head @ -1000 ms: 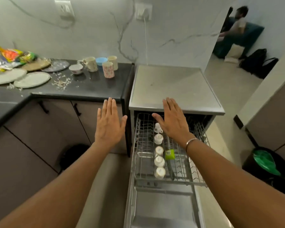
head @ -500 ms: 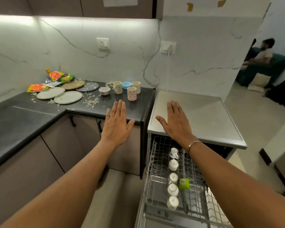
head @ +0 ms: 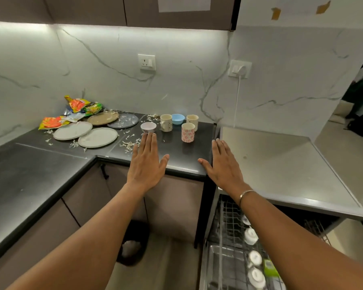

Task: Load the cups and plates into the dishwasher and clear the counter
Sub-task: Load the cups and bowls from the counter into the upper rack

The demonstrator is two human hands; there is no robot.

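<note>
My left hand [head: 146, 164] and my right hand [head: 223, 166] are stretched out flat, fingers straight, holding nothing, in front of the black counter [head: 40, 170]. On the counter stand a floral cup [head: 188, 132], a speckled mug [head: 166, 122], a cream cup [head: 192, 120], a blue bowl [head: 178, 119] and a small white bowl [head: 148, 127] just beyond my left fingertips. Several plates [head: 98, 137] lie to the left. The open dishwasher's pulled-out rack [head: 228, 231] at lower right holds several upturned white cups [head: 251, 236].
Snack wrappers [head: 78, 104] and white scraps [head: 130, 144] litter the counter. The dishwasher's steel top [head: 281, 164] is at right. A dark bin [head: 132, 243] sits on the floor under the counter. A plugged cable [head: 237, 101] hangs on the marble wall.
The view has risen and swung left from the dishwasher rack to the counter. Both flat hands have moved up toward the counter's cups and bowls.
</note>
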